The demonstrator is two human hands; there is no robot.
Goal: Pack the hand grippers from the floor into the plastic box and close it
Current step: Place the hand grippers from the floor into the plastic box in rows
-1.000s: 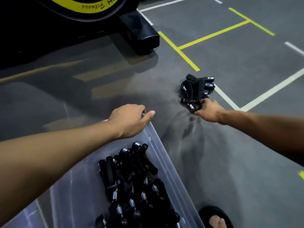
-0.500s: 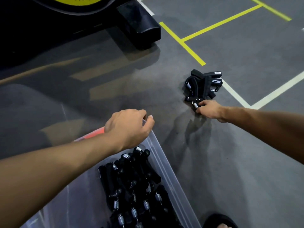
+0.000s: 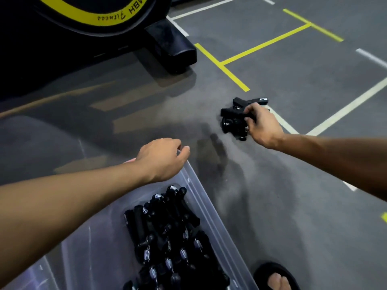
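Hand grippers already packed [image 3: 167, 237] lie heaped in the near end of the clear plastic box [image 3: 211, 208], black handles and steel springs tangled together, at the bottom of the view. A sandalled foot [image 3: 276, 278] stands on the floor just right of the box. Farther on, the left hand [image 3: 162, 159] rests on the box's far rim, fingers curled over the edge, holding it. Beyond and to the right, the right hand [image 3: 261, 124] has its grip closed on the last small pile of hand grippers [image 3: 235, 120] on the grey floor [image 3: 293, 195], near the white line [image 3: 345, 107] and yellow line [image 3: 230, 74]. A black exercise machine [image 3: 104, 28] stands at the far left. The step in hand looks like picking up the remaining pile. Next, the bundle must be carried back near and left over the rim without any loose piece slipping out; no lid is in view.
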